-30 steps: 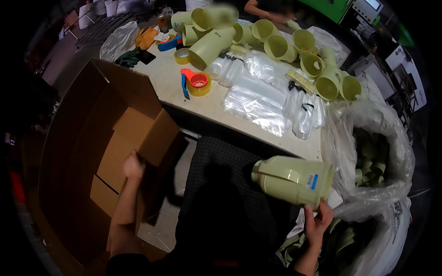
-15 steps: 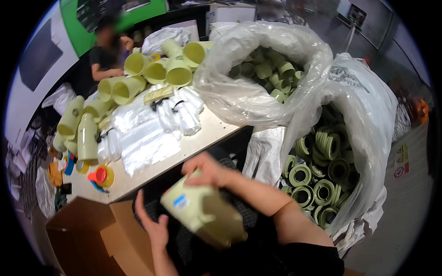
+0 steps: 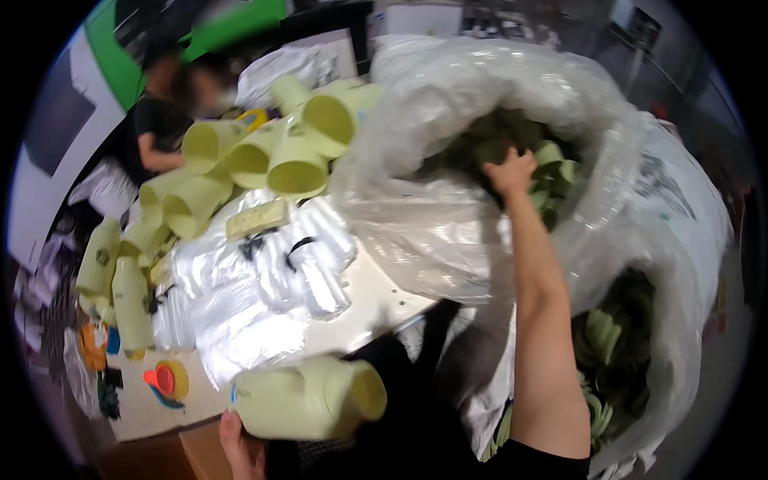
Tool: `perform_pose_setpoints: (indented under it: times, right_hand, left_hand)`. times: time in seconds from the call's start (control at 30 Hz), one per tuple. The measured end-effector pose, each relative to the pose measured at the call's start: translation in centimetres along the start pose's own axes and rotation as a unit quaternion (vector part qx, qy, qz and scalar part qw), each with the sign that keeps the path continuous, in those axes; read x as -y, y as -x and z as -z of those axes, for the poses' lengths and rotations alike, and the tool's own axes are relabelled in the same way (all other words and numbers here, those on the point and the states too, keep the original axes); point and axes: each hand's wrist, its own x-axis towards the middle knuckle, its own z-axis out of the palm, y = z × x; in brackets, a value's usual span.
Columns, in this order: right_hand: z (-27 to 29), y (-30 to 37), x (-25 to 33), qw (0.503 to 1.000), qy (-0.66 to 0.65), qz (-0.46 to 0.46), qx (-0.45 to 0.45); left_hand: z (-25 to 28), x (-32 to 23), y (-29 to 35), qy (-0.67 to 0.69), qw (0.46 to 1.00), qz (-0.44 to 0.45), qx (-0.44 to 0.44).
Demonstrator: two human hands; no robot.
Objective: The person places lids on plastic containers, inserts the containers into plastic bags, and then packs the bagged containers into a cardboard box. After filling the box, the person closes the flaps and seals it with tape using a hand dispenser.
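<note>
A pale yellow-green plastic jug-like container [image 3: 300,400] lies tilted in my left hand [image 3: 240,448], its open end facing right. My fingers grip it at the end with a small blue label, partly hidden by the container. My right arm stretches out to a clear plastic bag [image 3: 448,240]. There my right hand [image 3: 510,170] is over green cup-shaped plastic parts [image 3: 552,172], fingers apart, with the tips partly among the shadowed parts. I see nothing held in it.
Several yellow-green containers [image 3: 296,164] lie on the table [image 3: 376,300] beside flat clear plastic bags [image 3: 256,328]. An orange-red tape dispenser [image 3: 164,380] sits near the table's left corner. A second bag holds green rings [image 3: 604,336]. Across the table is another person [image 3: 160,120].
My right hand has left the container and moved far right into the upper bag. My left hand now grips the container, which has swung round and lies sideways. The view has shifted.
</note>
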Motion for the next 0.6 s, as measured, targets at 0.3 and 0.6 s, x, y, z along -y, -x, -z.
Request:
perform_pose_setpoints:
  times: [0.3,0.6]
  right_hand:
    - [5.4,15.3,3.4,0.853,-0.517,0.009,0.07]
    - [18.7,33.0,11.3,0.556,-0.686,0.072,0.465]
  left_hand:
    - [-0.8,3.0,-3.0,0.061,0.994,0.013,-0.092]
    - [0.6,1.4,2.2,0.06,0.995,0.039,-0.067]
